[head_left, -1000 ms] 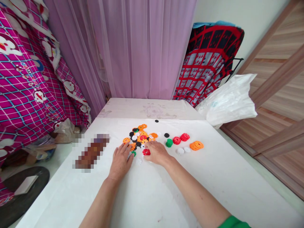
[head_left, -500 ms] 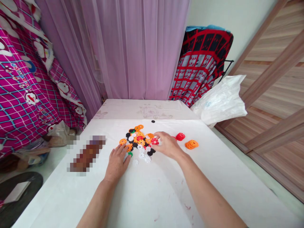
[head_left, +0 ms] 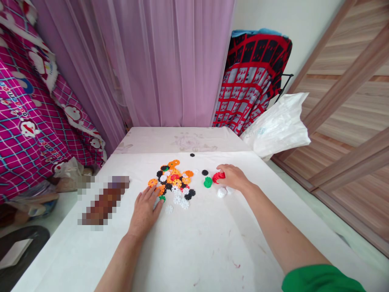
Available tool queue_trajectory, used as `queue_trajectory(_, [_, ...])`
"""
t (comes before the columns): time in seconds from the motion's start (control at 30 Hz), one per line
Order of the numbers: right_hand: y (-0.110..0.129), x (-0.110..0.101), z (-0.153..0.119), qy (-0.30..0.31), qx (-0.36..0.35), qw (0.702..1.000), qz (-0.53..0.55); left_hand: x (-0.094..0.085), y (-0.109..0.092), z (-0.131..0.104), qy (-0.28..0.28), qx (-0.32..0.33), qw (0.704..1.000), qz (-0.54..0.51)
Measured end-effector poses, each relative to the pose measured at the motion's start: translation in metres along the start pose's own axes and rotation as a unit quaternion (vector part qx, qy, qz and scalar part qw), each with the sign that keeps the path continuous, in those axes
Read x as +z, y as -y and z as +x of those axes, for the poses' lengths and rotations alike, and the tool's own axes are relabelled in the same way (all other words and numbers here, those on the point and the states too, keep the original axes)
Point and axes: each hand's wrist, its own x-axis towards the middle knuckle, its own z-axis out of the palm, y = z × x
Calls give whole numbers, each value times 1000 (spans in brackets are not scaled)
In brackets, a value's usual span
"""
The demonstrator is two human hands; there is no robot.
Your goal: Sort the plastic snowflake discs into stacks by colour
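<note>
A mixed pile of notched plastic discs [head_left: 176, 182] in orange, black, white, red and green lies on the white-covered table. My left hand [head_left: 146, 209] rests flat at the pile's left edge, fingers spread, touching the orange and green discs there. To the right of the pile, my right hand [head_left: 233, 177] curls its thumb and fingers round red discs [head_left: 218, 177] at the red stack. Which of them it grips is partly hidden. Close by lie a green stack [head_left: 208, 182], a black stack [head_left: 205, 172] and a white stack [head_left: 222, 192].
A lone black disc [head_left: 192, 155] lies beyond the pile. The blurred-out brown object [head_left: 105, 202] is on the table's left side. A white plastic bag [head_left: 278, 123] stands at the far right edge. Purple curtains [head_left: 173, 61] hang behind the table.
My right hand has carried a red disc from the pile rightward to the red stack, uncovering the green, black and white stacks. My left hand has stayed by the pile. The view has shifted slightly.
</note>
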Motion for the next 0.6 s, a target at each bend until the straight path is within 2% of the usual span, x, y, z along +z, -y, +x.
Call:
queue_trajectory(0.33, [-4,1,2,9,-15,1000,6,1,2,0,-7,2,1000,1])
queue_trajectory(0.6, [-10,-22,1,-33,18,999,22,1,1,0,-9,1,1000,-4])
